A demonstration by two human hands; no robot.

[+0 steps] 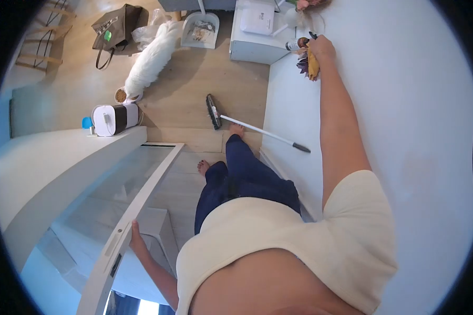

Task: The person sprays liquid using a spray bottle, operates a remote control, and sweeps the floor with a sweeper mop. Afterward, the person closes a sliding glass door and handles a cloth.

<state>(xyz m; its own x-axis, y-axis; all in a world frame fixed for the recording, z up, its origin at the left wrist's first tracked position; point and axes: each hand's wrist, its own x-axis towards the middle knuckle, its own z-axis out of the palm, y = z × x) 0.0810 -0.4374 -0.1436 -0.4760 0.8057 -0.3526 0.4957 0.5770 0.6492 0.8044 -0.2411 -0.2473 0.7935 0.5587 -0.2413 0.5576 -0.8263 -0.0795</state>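
Note:
My right hand point(323, 48) is at the end of my outstretched arm, beside the white wall, with its fingers closed on a yellow and dark purple bundle point(312, 65). A small black piece sticks out above the fingers; what it belongs to is unclear. Close by stands a small dark bottle with a pale label point(293, 45). My left hand point(136, 234) grips the edge of a white-framed glass door point(150, 184), and part of its fingers is hidden by the frame.
A broom point(214, 111) leans with its handle toward the wall. A white animal point(151, 60) is at a food bowl point(121, 95), near a bag point(122, 26) and a dustpan point(200, 31). A white cabinet point(249, 52) and a white appliance point(109, 119) stand farther off.

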